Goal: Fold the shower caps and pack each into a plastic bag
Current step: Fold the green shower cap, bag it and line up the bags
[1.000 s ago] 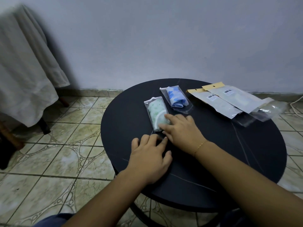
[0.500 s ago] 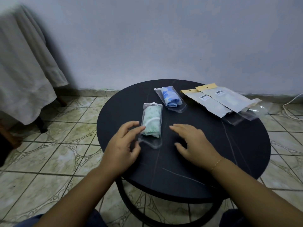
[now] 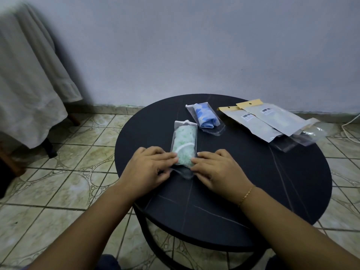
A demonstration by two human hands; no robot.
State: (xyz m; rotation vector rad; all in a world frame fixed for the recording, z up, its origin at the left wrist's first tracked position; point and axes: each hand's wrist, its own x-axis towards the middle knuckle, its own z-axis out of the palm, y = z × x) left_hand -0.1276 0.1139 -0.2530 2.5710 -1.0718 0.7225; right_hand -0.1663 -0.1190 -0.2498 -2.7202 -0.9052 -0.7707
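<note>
1. Tiled floor, pale wall; round black counter (image 3: 272, 191) carries the work. Draped grey cloth (image 3: 29, 84) hangs at far left.
2. Green shower cap (image 3: 184, 147), folded, sits inside a clear plastic bag (image 3: 183, 172) near the counter's front centre, the bag's open end toward the person.
3. Left hand (image 3: 148, 170) and right hand (image 3: 218, 170) flank that bag's near end. Fingertips of each press the bag sides beside the cap; thumbs lie by the loose flap. Neither grip is a clear pinch; fingers look mostly straight, pressing.
4. Step in hand, by my reading: closing off the green cap's bag. Next move likely calls for folding the empty flap over and smoothing it flat without squeezing the cap back out.
5. Blue shower cap (image 3: 204, 117), already in its own clear bag, lies just behind, apart from the green one.
6. Two card-topped packets (image 3: 268, 117) with barcode labels overlap at back right; contents are unclear. Crumpled clear bags (image 3: 309, 133) lie under their ends, seemingly empty.
</note>
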